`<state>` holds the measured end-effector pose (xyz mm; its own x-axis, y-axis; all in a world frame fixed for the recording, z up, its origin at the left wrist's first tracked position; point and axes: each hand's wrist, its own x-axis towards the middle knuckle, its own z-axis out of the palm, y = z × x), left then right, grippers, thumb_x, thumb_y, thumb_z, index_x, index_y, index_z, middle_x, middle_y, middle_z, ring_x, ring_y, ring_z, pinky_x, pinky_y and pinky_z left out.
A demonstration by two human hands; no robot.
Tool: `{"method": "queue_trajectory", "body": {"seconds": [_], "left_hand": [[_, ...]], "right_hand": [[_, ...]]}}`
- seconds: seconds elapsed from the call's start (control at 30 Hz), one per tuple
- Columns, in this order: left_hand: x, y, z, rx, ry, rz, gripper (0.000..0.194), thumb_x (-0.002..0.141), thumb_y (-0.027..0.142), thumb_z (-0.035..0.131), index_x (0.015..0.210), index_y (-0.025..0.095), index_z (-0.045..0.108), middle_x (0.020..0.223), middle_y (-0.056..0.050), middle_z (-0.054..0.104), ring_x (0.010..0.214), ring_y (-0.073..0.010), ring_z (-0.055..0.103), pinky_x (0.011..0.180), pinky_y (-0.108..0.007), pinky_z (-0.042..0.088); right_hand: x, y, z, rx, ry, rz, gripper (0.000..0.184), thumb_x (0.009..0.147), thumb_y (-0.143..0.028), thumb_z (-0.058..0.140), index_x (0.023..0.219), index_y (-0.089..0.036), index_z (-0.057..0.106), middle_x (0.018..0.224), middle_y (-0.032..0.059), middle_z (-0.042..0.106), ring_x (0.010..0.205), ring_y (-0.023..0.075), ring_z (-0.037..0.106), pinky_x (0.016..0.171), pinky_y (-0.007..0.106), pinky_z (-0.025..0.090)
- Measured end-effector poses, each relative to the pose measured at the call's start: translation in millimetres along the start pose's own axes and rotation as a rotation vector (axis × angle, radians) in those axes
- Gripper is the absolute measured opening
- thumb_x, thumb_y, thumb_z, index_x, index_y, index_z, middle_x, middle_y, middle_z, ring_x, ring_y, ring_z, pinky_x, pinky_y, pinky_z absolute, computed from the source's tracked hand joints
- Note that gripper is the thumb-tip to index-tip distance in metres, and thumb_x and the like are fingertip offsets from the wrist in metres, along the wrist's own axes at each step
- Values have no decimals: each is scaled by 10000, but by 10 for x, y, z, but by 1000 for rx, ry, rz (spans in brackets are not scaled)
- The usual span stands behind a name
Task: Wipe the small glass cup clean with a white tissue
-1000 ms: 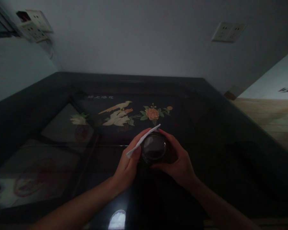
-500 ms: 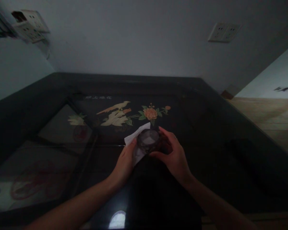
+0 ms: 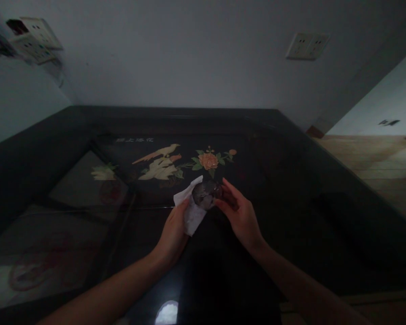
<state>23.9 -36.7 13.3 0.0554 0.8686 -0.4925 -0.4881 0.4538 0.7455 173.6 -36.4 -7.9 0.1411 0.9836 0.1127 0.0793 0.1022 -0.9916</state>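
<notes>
A small round see-through glass vessel (image 3: 204, 195) is held between my two hands over the dark table; whether it is a cup or a bowl, I cannot tell. It lies tilted, its side toward me. My left hand (image 3: 176, 222) is closed on a white tissue (image 3: 193, 218), thumb on top, and the tissue presses against the glass's left side. The fingers and thumb of my right hand (image 3: 239, 212) grip the glass's right end. Some fingertips of both hands are hidden behind the glass and tissue.
The glossy black table (image 3: 291, 189) bears a bird-and-flower inlay (image 3: 208, 160) just beyond my hands. A wall (image 3: 189, 54) with sockets (image 3: 307, 46) rises behind it. Wooden flooring (image 3: 365, 167) shows at the right. The scene is dim, with reflections on the tabletop.
The glass has turned from its round opening facing up to lying tilted on its side. My right fingers have shifted along it, and more of the tissue shows below.
</notes>
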Motion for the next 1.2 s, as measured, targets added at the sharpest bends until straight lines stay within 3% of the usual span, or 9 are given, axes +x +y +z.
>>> {"method": "queue_trajectory", "body": {"seconds": [0.13, 0.27, 0.33, 0.53, 0.63, 0.77, 0.93, 1.07, 1.2], "left_hand": [[9, -24, -4, 20, -7, 16, 329, 870, 297, 529, 1126, 123, 639, 1098, -110, 706, 1058, -237, 652, 1006, -386, 465], [15, -73, -38, 79, -9, 54, 371, 860, 362, 542, 1114, 112, 645, 1069, -113, 710, 1032, -258, 657, 975, -404, 478], [11, -119, -75, 131, -38, 85, 416, 855, 415, 553, 1147, 131, 635, 1073, -103, 710, 1054, -270, 645, 983, -418, 468], [-64, -200, -143, 308, -182, 328, 473, 890, 449, 508, 1299, 218, 561, 1270, -64, 628, 1310, -254, 453, 1122, -382, 327], [-124, -170, -142, 347, -247, 383, 510, 911, 453, 468, 1369, 229, 490, 1380, -53, 541, 1367, -248, 376, 1158, -386, 269], [-135, -132, -159, 335, -307, 394, 501, 921, 448, 449, 1383, 254, 474, 1426, -42, 492, 1375, -247, 364, 1169, -390, 248], [-47, -99, -166, 295, -258, 402, 528, 899, 501, 461, 1354, 239, 513, 1367, -42, 554, 1352, -264, 401, 1144, -410, 307], [-32, -125, -167, 296, -252, 399, 554, 892, 508, 472, 1369, 228, 494, 1375, -48, 546, 1366, -263, 379, 1150, -410, 298], [-106, -219, -179, 279, -262, 331, 552, 904, 490, 468, 1382, 213, 477, 1365, -61, 555, 1371, -255, 371, 1167, -403, 261]], "right_hand": [[-32, 52, 38, -17, -84, 25, 659, 798, -479, 657, 1369, -213, 464, 1373, 137, 535, 1235, 253, 545, 1055, 449, 433], [-60, 114, 98, -57, -114, 43, 980, 643, -459, 801, 1446, -184, 311, 1467, 182, 405, 1326, 284, 442, 1098, 474, 369], [-58, 120, 115, -78, -96, 41, 1031, 600, -437, 833, 1444, -184, 299, 1455, 188, 417, 1320, 293, 446, 1091, 485, 376], [-32, 26, 97, -94, 29, -7, 867, 606, -398, 834, 1344, -218, 415, 1324, 141, 549, 1192, 281, 563, 1021, 462, 457], [-17, -52, 53, -71, 44, -36, 801, 594, -390, 841, 1284, -229, 467, 1249, 113, 598, 1116, 266, 607, 969, 434, 501], [-6, -150, -17, -16, 4, -91, 748, 599, -389, 835, 1253, -255, 498, 1219, 83, 617, 1107, 255, 613, 944, 411, 525], [-44, -201, -43, -94, -54, -181, 798, 592, -409, 842, 1291, -274, 482, 1306, 83, 561, 1172, 271, 566, 972, 422, 502], [-53, -206, -50, -265, -10, -280, 786, 581, -410, 851, 1278, -279, 511, 1307, 86, 549, 1207, 294, 523, 1024, 460, 442], [-31, -199, -69, -322, 60, -271, 763, 621, -405, 827, 1298, -267, 501, 1272, 92, 573, 1171, 291, 546, 988, 456, 462]]}}
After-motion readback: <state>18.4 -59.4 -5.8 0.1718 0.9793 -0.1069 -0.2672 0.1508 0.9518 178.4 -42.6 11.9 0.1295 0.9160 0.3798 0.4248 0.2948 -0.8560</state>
